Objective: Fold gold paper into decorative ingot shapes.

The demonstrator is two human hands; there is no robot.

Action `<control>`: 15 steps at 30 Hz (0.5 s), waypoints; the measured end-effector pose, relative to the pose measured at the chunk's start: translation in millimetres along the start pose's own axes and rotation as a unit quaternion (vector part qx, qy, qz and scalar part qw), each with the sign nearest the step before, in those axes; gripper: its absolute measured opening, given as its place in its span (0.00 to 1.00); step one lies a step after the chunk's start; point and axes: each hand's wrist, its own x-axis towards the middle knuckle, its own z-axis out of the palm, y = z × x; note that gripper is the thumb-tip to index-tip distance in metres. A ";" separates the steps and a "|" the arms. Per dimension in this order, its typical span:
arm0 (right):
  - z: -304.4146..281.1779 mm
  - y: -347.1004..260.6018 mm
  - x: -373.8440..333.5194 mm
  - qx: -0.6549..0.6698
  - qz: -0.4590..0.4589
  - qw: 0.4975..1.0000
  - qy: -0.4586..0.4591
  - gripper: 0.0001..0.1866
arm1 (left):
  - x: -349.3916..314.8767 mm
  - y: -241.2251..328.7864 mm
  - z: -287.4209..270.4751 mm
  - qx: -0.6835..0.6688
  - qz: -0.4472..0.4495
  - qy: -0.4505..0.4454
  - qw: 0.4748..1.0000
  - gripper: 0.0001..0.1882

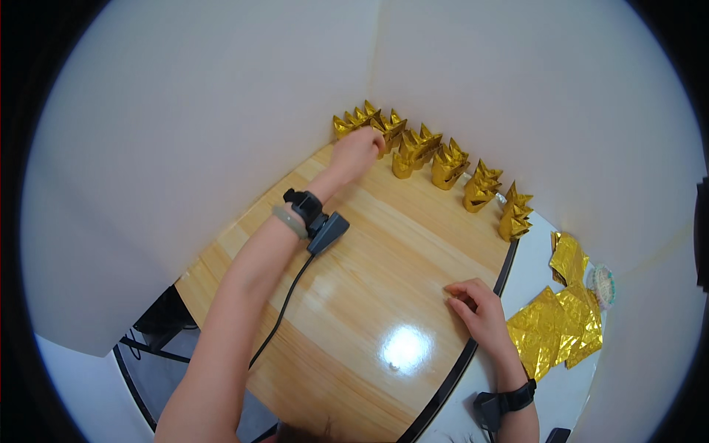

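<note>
My left hand (358, 153) reaches to the far corner of the wooden table, its fingers curled closed at a folded gold foil crown (391, 127). The hand hides part of that crown. More pointed gold foil crowns stand in a row beside it, among them one nearby (419, 150), one in the middle (449, 165) and one at the right end (515, 213). Near the table's right edge, my right hand (481, 314) hovers low with its fingers loosely bent. A gap shows between thumb and forefinger, and nothing is in them.
Flat gold foil sheets (538, 328) lie on the white surface to the right, with a round clear-and-green item (603, 286) beside them. A black edge strip (459, 369) borders the wooden table (347, 317). White walls enclose the far side. A cable (283, 310) trails from my left wrist device.
</note>
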 end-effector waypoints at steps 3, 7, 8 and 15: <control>-3.8 2.9 -5.1 -0.016 0.008 1.000 0.005 0.09 | -28.9 31.4 7.3 -0.066 0.059 -0.150 0.985 0.09; -14.8 -9.6 -10.7 -0.148 -0.038 0.988 -0.013 0.14 | -74.2 47.3 28.2 -0.098 0.202 -0.220 0.949 0.21; -22.8 -16.5 -13.9 -0.250 -0.068 0.966 -0.022 0.18 | -83.8 52.9 28.4 -0.096 0.200 -0.218 0.951 0.21; -100.7 -21.6 -58.6 -0.496 0.210 0.838 -0.084 0.54 | -117.8 115.6 27.1 -0.083 0.203 -0.401 0.889 0.36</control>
